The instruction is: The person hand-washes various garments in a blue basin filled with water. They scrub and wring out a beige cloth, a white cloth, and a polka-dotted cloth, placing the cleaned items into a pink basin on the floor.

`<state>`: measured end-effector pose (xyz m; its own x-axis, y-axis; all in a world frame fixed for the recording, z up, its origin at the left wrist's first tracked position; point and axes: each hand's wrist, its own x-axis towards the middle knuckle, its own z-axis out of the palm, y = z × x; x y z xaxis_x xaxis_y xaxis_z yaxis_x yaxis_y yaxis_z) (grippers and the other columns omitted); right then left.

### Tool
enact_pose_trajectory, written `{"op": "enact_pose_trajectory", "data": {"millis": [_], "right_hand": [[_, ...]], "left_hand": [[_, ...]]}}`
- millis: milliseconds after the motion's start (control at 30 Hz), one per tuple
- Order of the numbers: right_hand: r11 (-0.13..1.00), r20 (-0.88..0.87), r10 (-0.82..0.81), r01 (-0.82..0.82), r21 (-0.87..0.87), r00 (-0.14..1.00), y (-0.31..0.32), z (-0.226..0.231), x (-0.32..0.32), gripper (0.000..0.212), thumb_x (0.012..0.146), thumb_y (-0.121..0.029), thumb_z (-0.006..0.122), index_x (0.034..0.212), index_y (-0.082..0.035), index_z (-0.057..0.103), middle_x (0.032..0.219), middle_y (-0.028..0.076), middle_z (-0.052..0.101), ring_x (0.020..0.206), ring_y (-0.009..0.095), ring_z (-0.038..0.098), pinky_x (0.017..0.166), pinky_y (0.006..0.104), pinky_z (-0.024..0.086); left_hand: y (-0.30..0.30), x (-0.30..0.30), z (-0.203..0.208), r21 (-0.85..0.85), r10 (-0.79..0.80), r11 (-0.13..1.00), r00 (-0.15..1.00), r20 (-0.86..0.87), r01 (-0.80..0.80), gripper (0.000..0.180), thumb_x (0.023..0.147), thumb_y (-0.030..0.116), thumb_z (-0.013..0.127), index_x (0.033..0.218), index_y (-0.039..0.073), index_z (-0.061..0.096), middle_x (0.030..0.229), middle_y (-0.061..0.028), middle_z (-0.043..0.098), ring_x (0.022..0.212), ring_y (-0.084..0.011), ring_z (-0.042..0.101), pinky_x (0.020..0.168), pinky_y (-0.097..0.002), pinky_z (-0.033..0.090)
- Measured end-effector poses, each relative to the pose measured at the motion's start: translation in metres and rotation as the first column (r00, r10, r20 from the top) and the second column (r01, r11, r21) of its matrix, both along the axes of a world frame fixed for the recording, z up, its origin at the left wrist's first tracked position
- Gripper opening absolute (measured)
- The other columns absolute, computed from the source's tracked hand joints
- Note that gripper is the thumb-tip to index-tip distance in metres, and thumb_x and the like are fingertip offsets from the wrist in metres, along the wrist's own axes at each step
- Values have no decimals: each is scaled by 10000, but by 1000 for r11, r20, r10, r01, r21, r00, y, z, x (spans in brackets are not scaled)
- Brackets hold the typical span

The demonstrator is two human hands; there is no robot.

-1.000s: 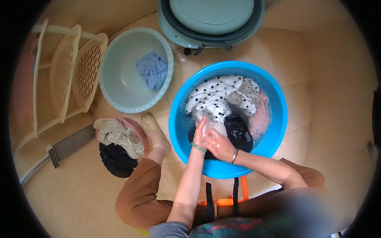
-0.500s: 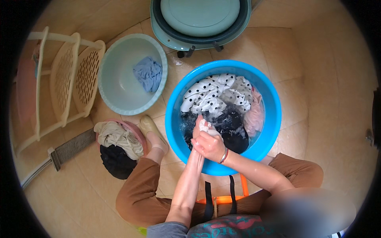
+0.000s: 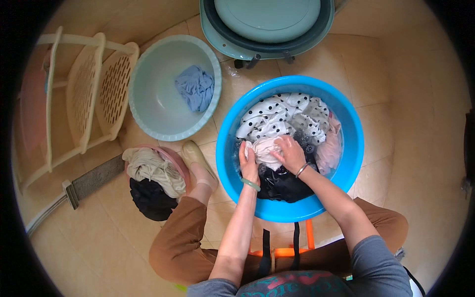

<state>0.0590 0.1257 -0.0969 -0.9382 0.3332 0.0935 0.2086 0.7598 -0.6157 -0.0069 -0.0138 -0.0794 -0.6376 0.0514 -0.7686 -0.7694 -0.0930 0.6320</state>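
Note:
A wet, crumpled pale pinkish-white cloth [image 3: 264, 150] is stretched between my two hands over the blue basin [image 3: 223, 163]. My left hand [image 3: 250, 167] grips its left end between thumb and fingers. At the other end, my right hand [image 3: 293, 156] has its fingers curled onto the cloth. Behind it in the basin lies a white garment with black dots [image 3: 269, 113]. Dark cloth [image 3: 284, 184] sits in the water nearest me, and a pink cloth [image 3: 329, 148] rests along the right wall. The pale cloth's full shape is hidden by its folds.
Left of the blue basin stands a pale green basin [image 3: 148, 94] holding a light blue cloth [image 3: 194, 88]. A pink basin [image 3: 179, 166] heaped with cream and black laundry is beside my foot. Further left are a flat mop [image 3: 96, 178] and a cream rack [image 3: 91, 94]. A folded green tub [image 3: 267, 20] stands behind.
My hands were clasped together around the cloth; now they have moved apart and the cloth is spread between them. The whole view has shifted slightly.

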Motion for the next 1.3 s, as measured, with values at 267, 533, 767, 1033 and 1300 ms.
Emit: {"op": "enact_pose_trajectory", "data": {"millis": [267, 533, 767, 1033, 1300], "right_hand": [[990, 713, 91, -142, 12, 695, -18, -40, -2, 255, 820, -271, 611, 1009, -99, 623, 919, 142, 657, 856, 301, 660, 650, 428, 543], [923, 17, 266, -249, -293, 964, -46, 88, 8, 89, 832, -211, 625, 856, -125, 623, 846, 74, 538, 709, 270, 597, 586, 373, 493], [913, -240, 350, -387, -127, 905, -62, 157, 6, 124, 772, -222, 670, 798, -133, 588, 813, -1, 505, 716, 136, 566, 587, 282, 474], [970, -311, 74, -141, -198, 947, -56, 139, -5, 207, 752, -146, 686, 610, -88, 546, 628, 47, 482, 514, 210, 550, 484, 316, 455], [896, -20, -202, 177, -406, 979, -21, 42, -10, 173, 808, -144, 585, 670, -43, 558, 655, 164, 573, 586, 352, 587, 518, 436, 466]], "left_hand": [[-37, 17, -87, -146, -285, 950, 957, -55, 275, 338, 924, 168, 562, 1231, 30, 546, 1133, -64, 603, 1010, -157, 558, 880, -294, 448], [-13, 0, -12, 548, -195, 830, 871, 451, -98, 437, 909, 366, 603, 1241, 100, 502, 1075, -79, 626, 933, -201, 622, 782, -354, 516], [19, -1, 44, 607, -299, 793, 903, 307, 56, 477, 891, 587, 510, 780, 128, 575, 662, -5, 515, 542, -117, 477, 486, -268, 408], [20, -2, 49, 268, -206, 952, 959, 195, 150, 445, 917, 482, 518, 612, 164, 455, 584, 23, 434, 516, -90, 430, 482, -283, 370], [25, 6, 50, 48, 84, 994, 976, 201, -96, 305, 915, 344, 550, 688, 148, 492, 649, 26, 471, 610, -93, 479, 550, -271, 379]]}}
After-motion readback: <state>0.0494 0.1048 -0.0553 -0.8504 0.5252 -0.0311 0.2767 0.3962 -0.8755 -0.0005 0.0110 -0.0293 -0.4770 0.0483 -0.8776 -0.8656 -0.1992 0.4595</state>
